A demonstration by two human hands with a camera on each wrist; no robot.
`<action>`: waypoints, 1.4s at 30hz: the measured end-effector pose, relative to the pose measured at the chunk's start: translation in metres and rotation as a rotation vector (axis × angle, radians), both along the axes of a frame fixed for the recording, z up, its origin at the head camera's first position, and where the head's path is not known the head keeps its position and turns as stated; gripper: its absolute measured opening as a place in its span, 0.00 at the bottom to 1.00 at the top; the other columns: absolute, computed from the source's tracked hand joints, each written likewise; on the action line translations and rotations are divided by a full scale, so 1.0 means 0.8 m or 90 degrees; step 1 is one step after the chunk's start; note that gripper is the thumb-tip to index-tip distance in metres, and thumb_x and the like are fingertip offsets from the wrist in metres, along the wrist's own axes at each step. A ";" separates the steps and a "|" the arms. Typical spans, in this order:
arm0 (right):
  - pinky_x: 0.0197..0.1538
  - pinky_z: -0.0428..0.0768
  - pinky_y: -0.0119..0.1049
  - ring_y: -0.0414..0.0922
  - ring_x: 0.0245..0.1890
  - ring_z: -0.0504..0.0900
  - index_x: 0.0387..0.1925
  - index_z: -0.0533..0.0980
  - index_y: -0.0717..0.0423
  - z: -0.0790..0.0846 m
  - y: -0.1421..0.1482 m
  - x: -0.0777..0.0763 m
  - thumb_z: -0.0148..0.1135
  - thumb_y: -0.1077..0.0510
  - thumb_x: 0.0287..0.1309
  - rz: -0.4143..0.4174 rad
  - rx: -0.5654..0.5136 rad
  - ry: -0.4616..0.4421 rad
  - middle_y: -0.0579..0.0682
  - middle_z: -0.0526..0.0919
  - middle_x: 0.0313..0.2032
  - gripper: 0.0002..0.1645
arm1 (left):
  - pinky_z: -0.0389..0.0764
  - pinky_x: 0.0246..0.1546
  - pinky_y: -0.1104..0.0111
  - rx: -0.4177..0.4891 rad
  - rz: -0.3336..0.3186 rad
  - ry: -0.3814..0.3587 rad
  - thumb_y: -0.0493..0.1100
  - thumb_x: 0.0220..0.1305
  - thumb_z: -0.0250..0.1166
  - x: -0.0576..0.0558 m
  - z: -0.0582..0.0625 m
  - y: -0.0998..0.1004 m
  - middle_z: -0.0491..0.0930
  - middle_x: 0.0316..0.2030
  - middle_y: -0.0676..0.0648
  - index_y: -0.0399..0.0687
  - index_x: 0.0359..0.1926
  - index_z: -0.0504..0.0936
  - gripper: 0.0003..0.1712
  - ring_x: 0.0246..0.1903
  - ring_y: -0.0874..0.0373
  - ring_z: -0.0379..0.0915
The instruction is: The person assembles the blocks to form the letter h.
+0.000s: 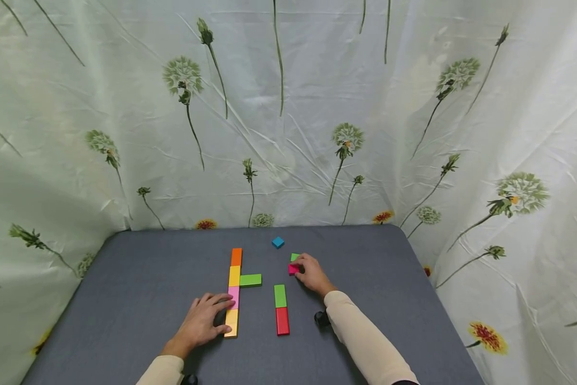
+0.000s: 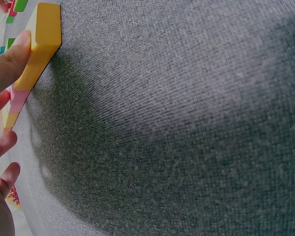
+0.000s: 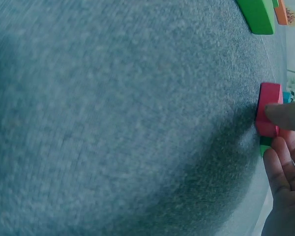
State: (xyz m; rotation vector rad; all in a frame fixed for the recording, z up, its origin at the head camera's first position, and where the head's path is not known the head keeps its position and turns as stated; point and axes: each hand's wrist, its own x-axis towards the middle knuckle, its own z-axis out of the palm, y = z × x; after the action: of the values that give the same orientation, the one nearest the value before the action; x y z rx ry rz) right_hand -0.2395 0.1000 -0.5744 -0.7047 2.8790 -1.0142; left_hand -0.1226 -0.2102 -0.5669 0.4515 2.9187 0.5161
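My left hand [image 1: 199, 323] lies beside a straight column of blocks. Its thumb touches the lowest yellow block [image 1: 231, 324], and fingertips rest at the pink block [image 1: 233, 297]. Above these are another yellow block [image 1: 234, 276] and an orange block [image 1: 236, 256]. A green block [image 1: 251, 280] sticks out sideways from the column. Across the table my right hand [image 1: 311, 274] pinches a magenta block [image 3: 268, 101] between thumb and fingers, with a small green block [image 1: 295, 257] just behind it. Part of the magenta block is hidden by the fingers.
Between the hands, a green block [image 1: 280, 295] and a red block [image 1: 282, 321] lie end to end. A blue block [image 1: 278, 242] sits turned cornerwise near the far edge of the grey table [image 1: 172, 267]. A dandelion-print curtain [image 1: 298, 160] hangs behind the table.
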 end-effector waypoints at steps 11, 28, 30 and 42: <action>0.42 0.75 0.38 0.45 0.37 0.74 0.45 0.82 0.63 -0.001 0.003 0.001 0.69 0.67 0.51 -0.012 0.010 -0.013 0.51 0.77 0.38 0.16 | 0.65 0.52 0.51 0.000 -0.001 0.011 0.54 0.45 0.77 -0.001 -0.001 0.000 0.74 0.59 0.51 0.54 0.55 0.81 0.34 0.56 0.49 0.66; 0.41 0.76 0.37 0.44 0.36 0.77 0.44 0.82 0.62 0.011 -0.019 0.002 0.70 0.63 0.48 0.032 0.024 -0.022 0.51 0.80 0.36 0.17 | 0.66 0.52 0.50 0.003 -0.004 0.022 0.54 0.45 0.77 0.001 -0.001 0.000 0.74 0.58 0.51 0.54 0.55 0.81 0.33 0.56 0.49 0.67; 0.41 0.77 0.36 0.44 0.36 0.78 0.44 0.82 0.62 0.013 -0.025 0.002 0.70 0.63 0.48 0.041 0.027 -0.025 0.50 0.80 0.35 0.17 | 0.65 0.52 0.50 0.004 -0.006 0.025 0.53 0.45 0.77 0.001 -0.001 0.000 0.74 0.58 0.50 0.53 0.55 0.81 0.33 0.56 0.49 0.67; 0.43 0.77 0.35 0.43 0.38 0.78 0.44 0.83 0.61 0.019 -0.058 0.007 0.70 0.63 0.51 0.079 0.034 -0.079 0.49 0.80 0.38 0.16 | 0.65 0.53 0.50 0.000 -0.002 0.018 0.53 0.45 0.77 0.000 -0.001 0.000 0.74 0.59 0.51 0.54 0.55 0.81 0.33 0.56 0.49 0.66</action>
State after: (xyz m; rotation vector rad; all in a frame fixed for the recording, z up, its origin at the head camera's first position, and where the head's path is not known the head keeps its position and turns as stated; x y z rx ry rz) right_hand -0.2335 0.0539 -0.5594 -0.7764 2.7092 -0.9282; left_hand -0.1227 -0.2100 -0.5674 0.4671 2.9448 0.5146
